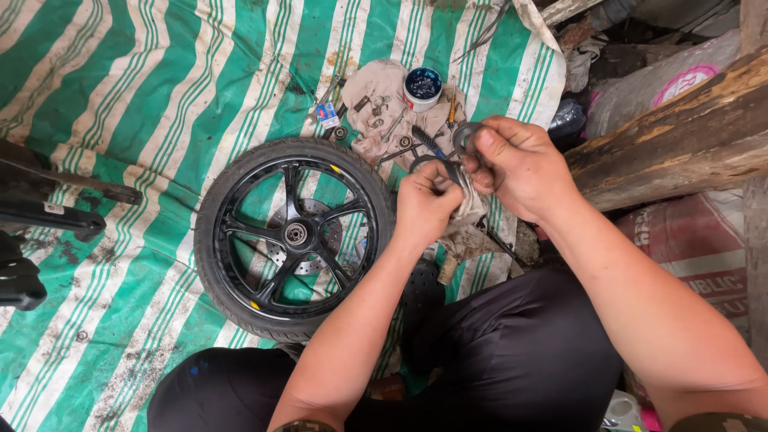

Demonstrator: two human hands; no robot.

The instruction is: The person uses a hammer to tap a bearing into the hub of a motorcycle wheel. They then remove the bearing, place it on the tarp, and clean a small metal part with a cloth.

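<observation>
L hand fist-curled, pinching dirty rag; R hand pinching metal ring, wrists bent inward.

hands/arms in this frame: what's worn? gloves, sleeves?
No gloves: left hand and right hand are bare, fingers uncovered. Forearms bare too. Dark patterned sleeve hems show only at the bottom edge. No watch or rings visible.

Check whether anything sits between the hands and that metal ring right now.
Nothing visible does. The right hand already pinches the metal ring in its fingertips, and the left hand presses a dirty rag just under it. The wheel lies apart, to the left.
</observation>
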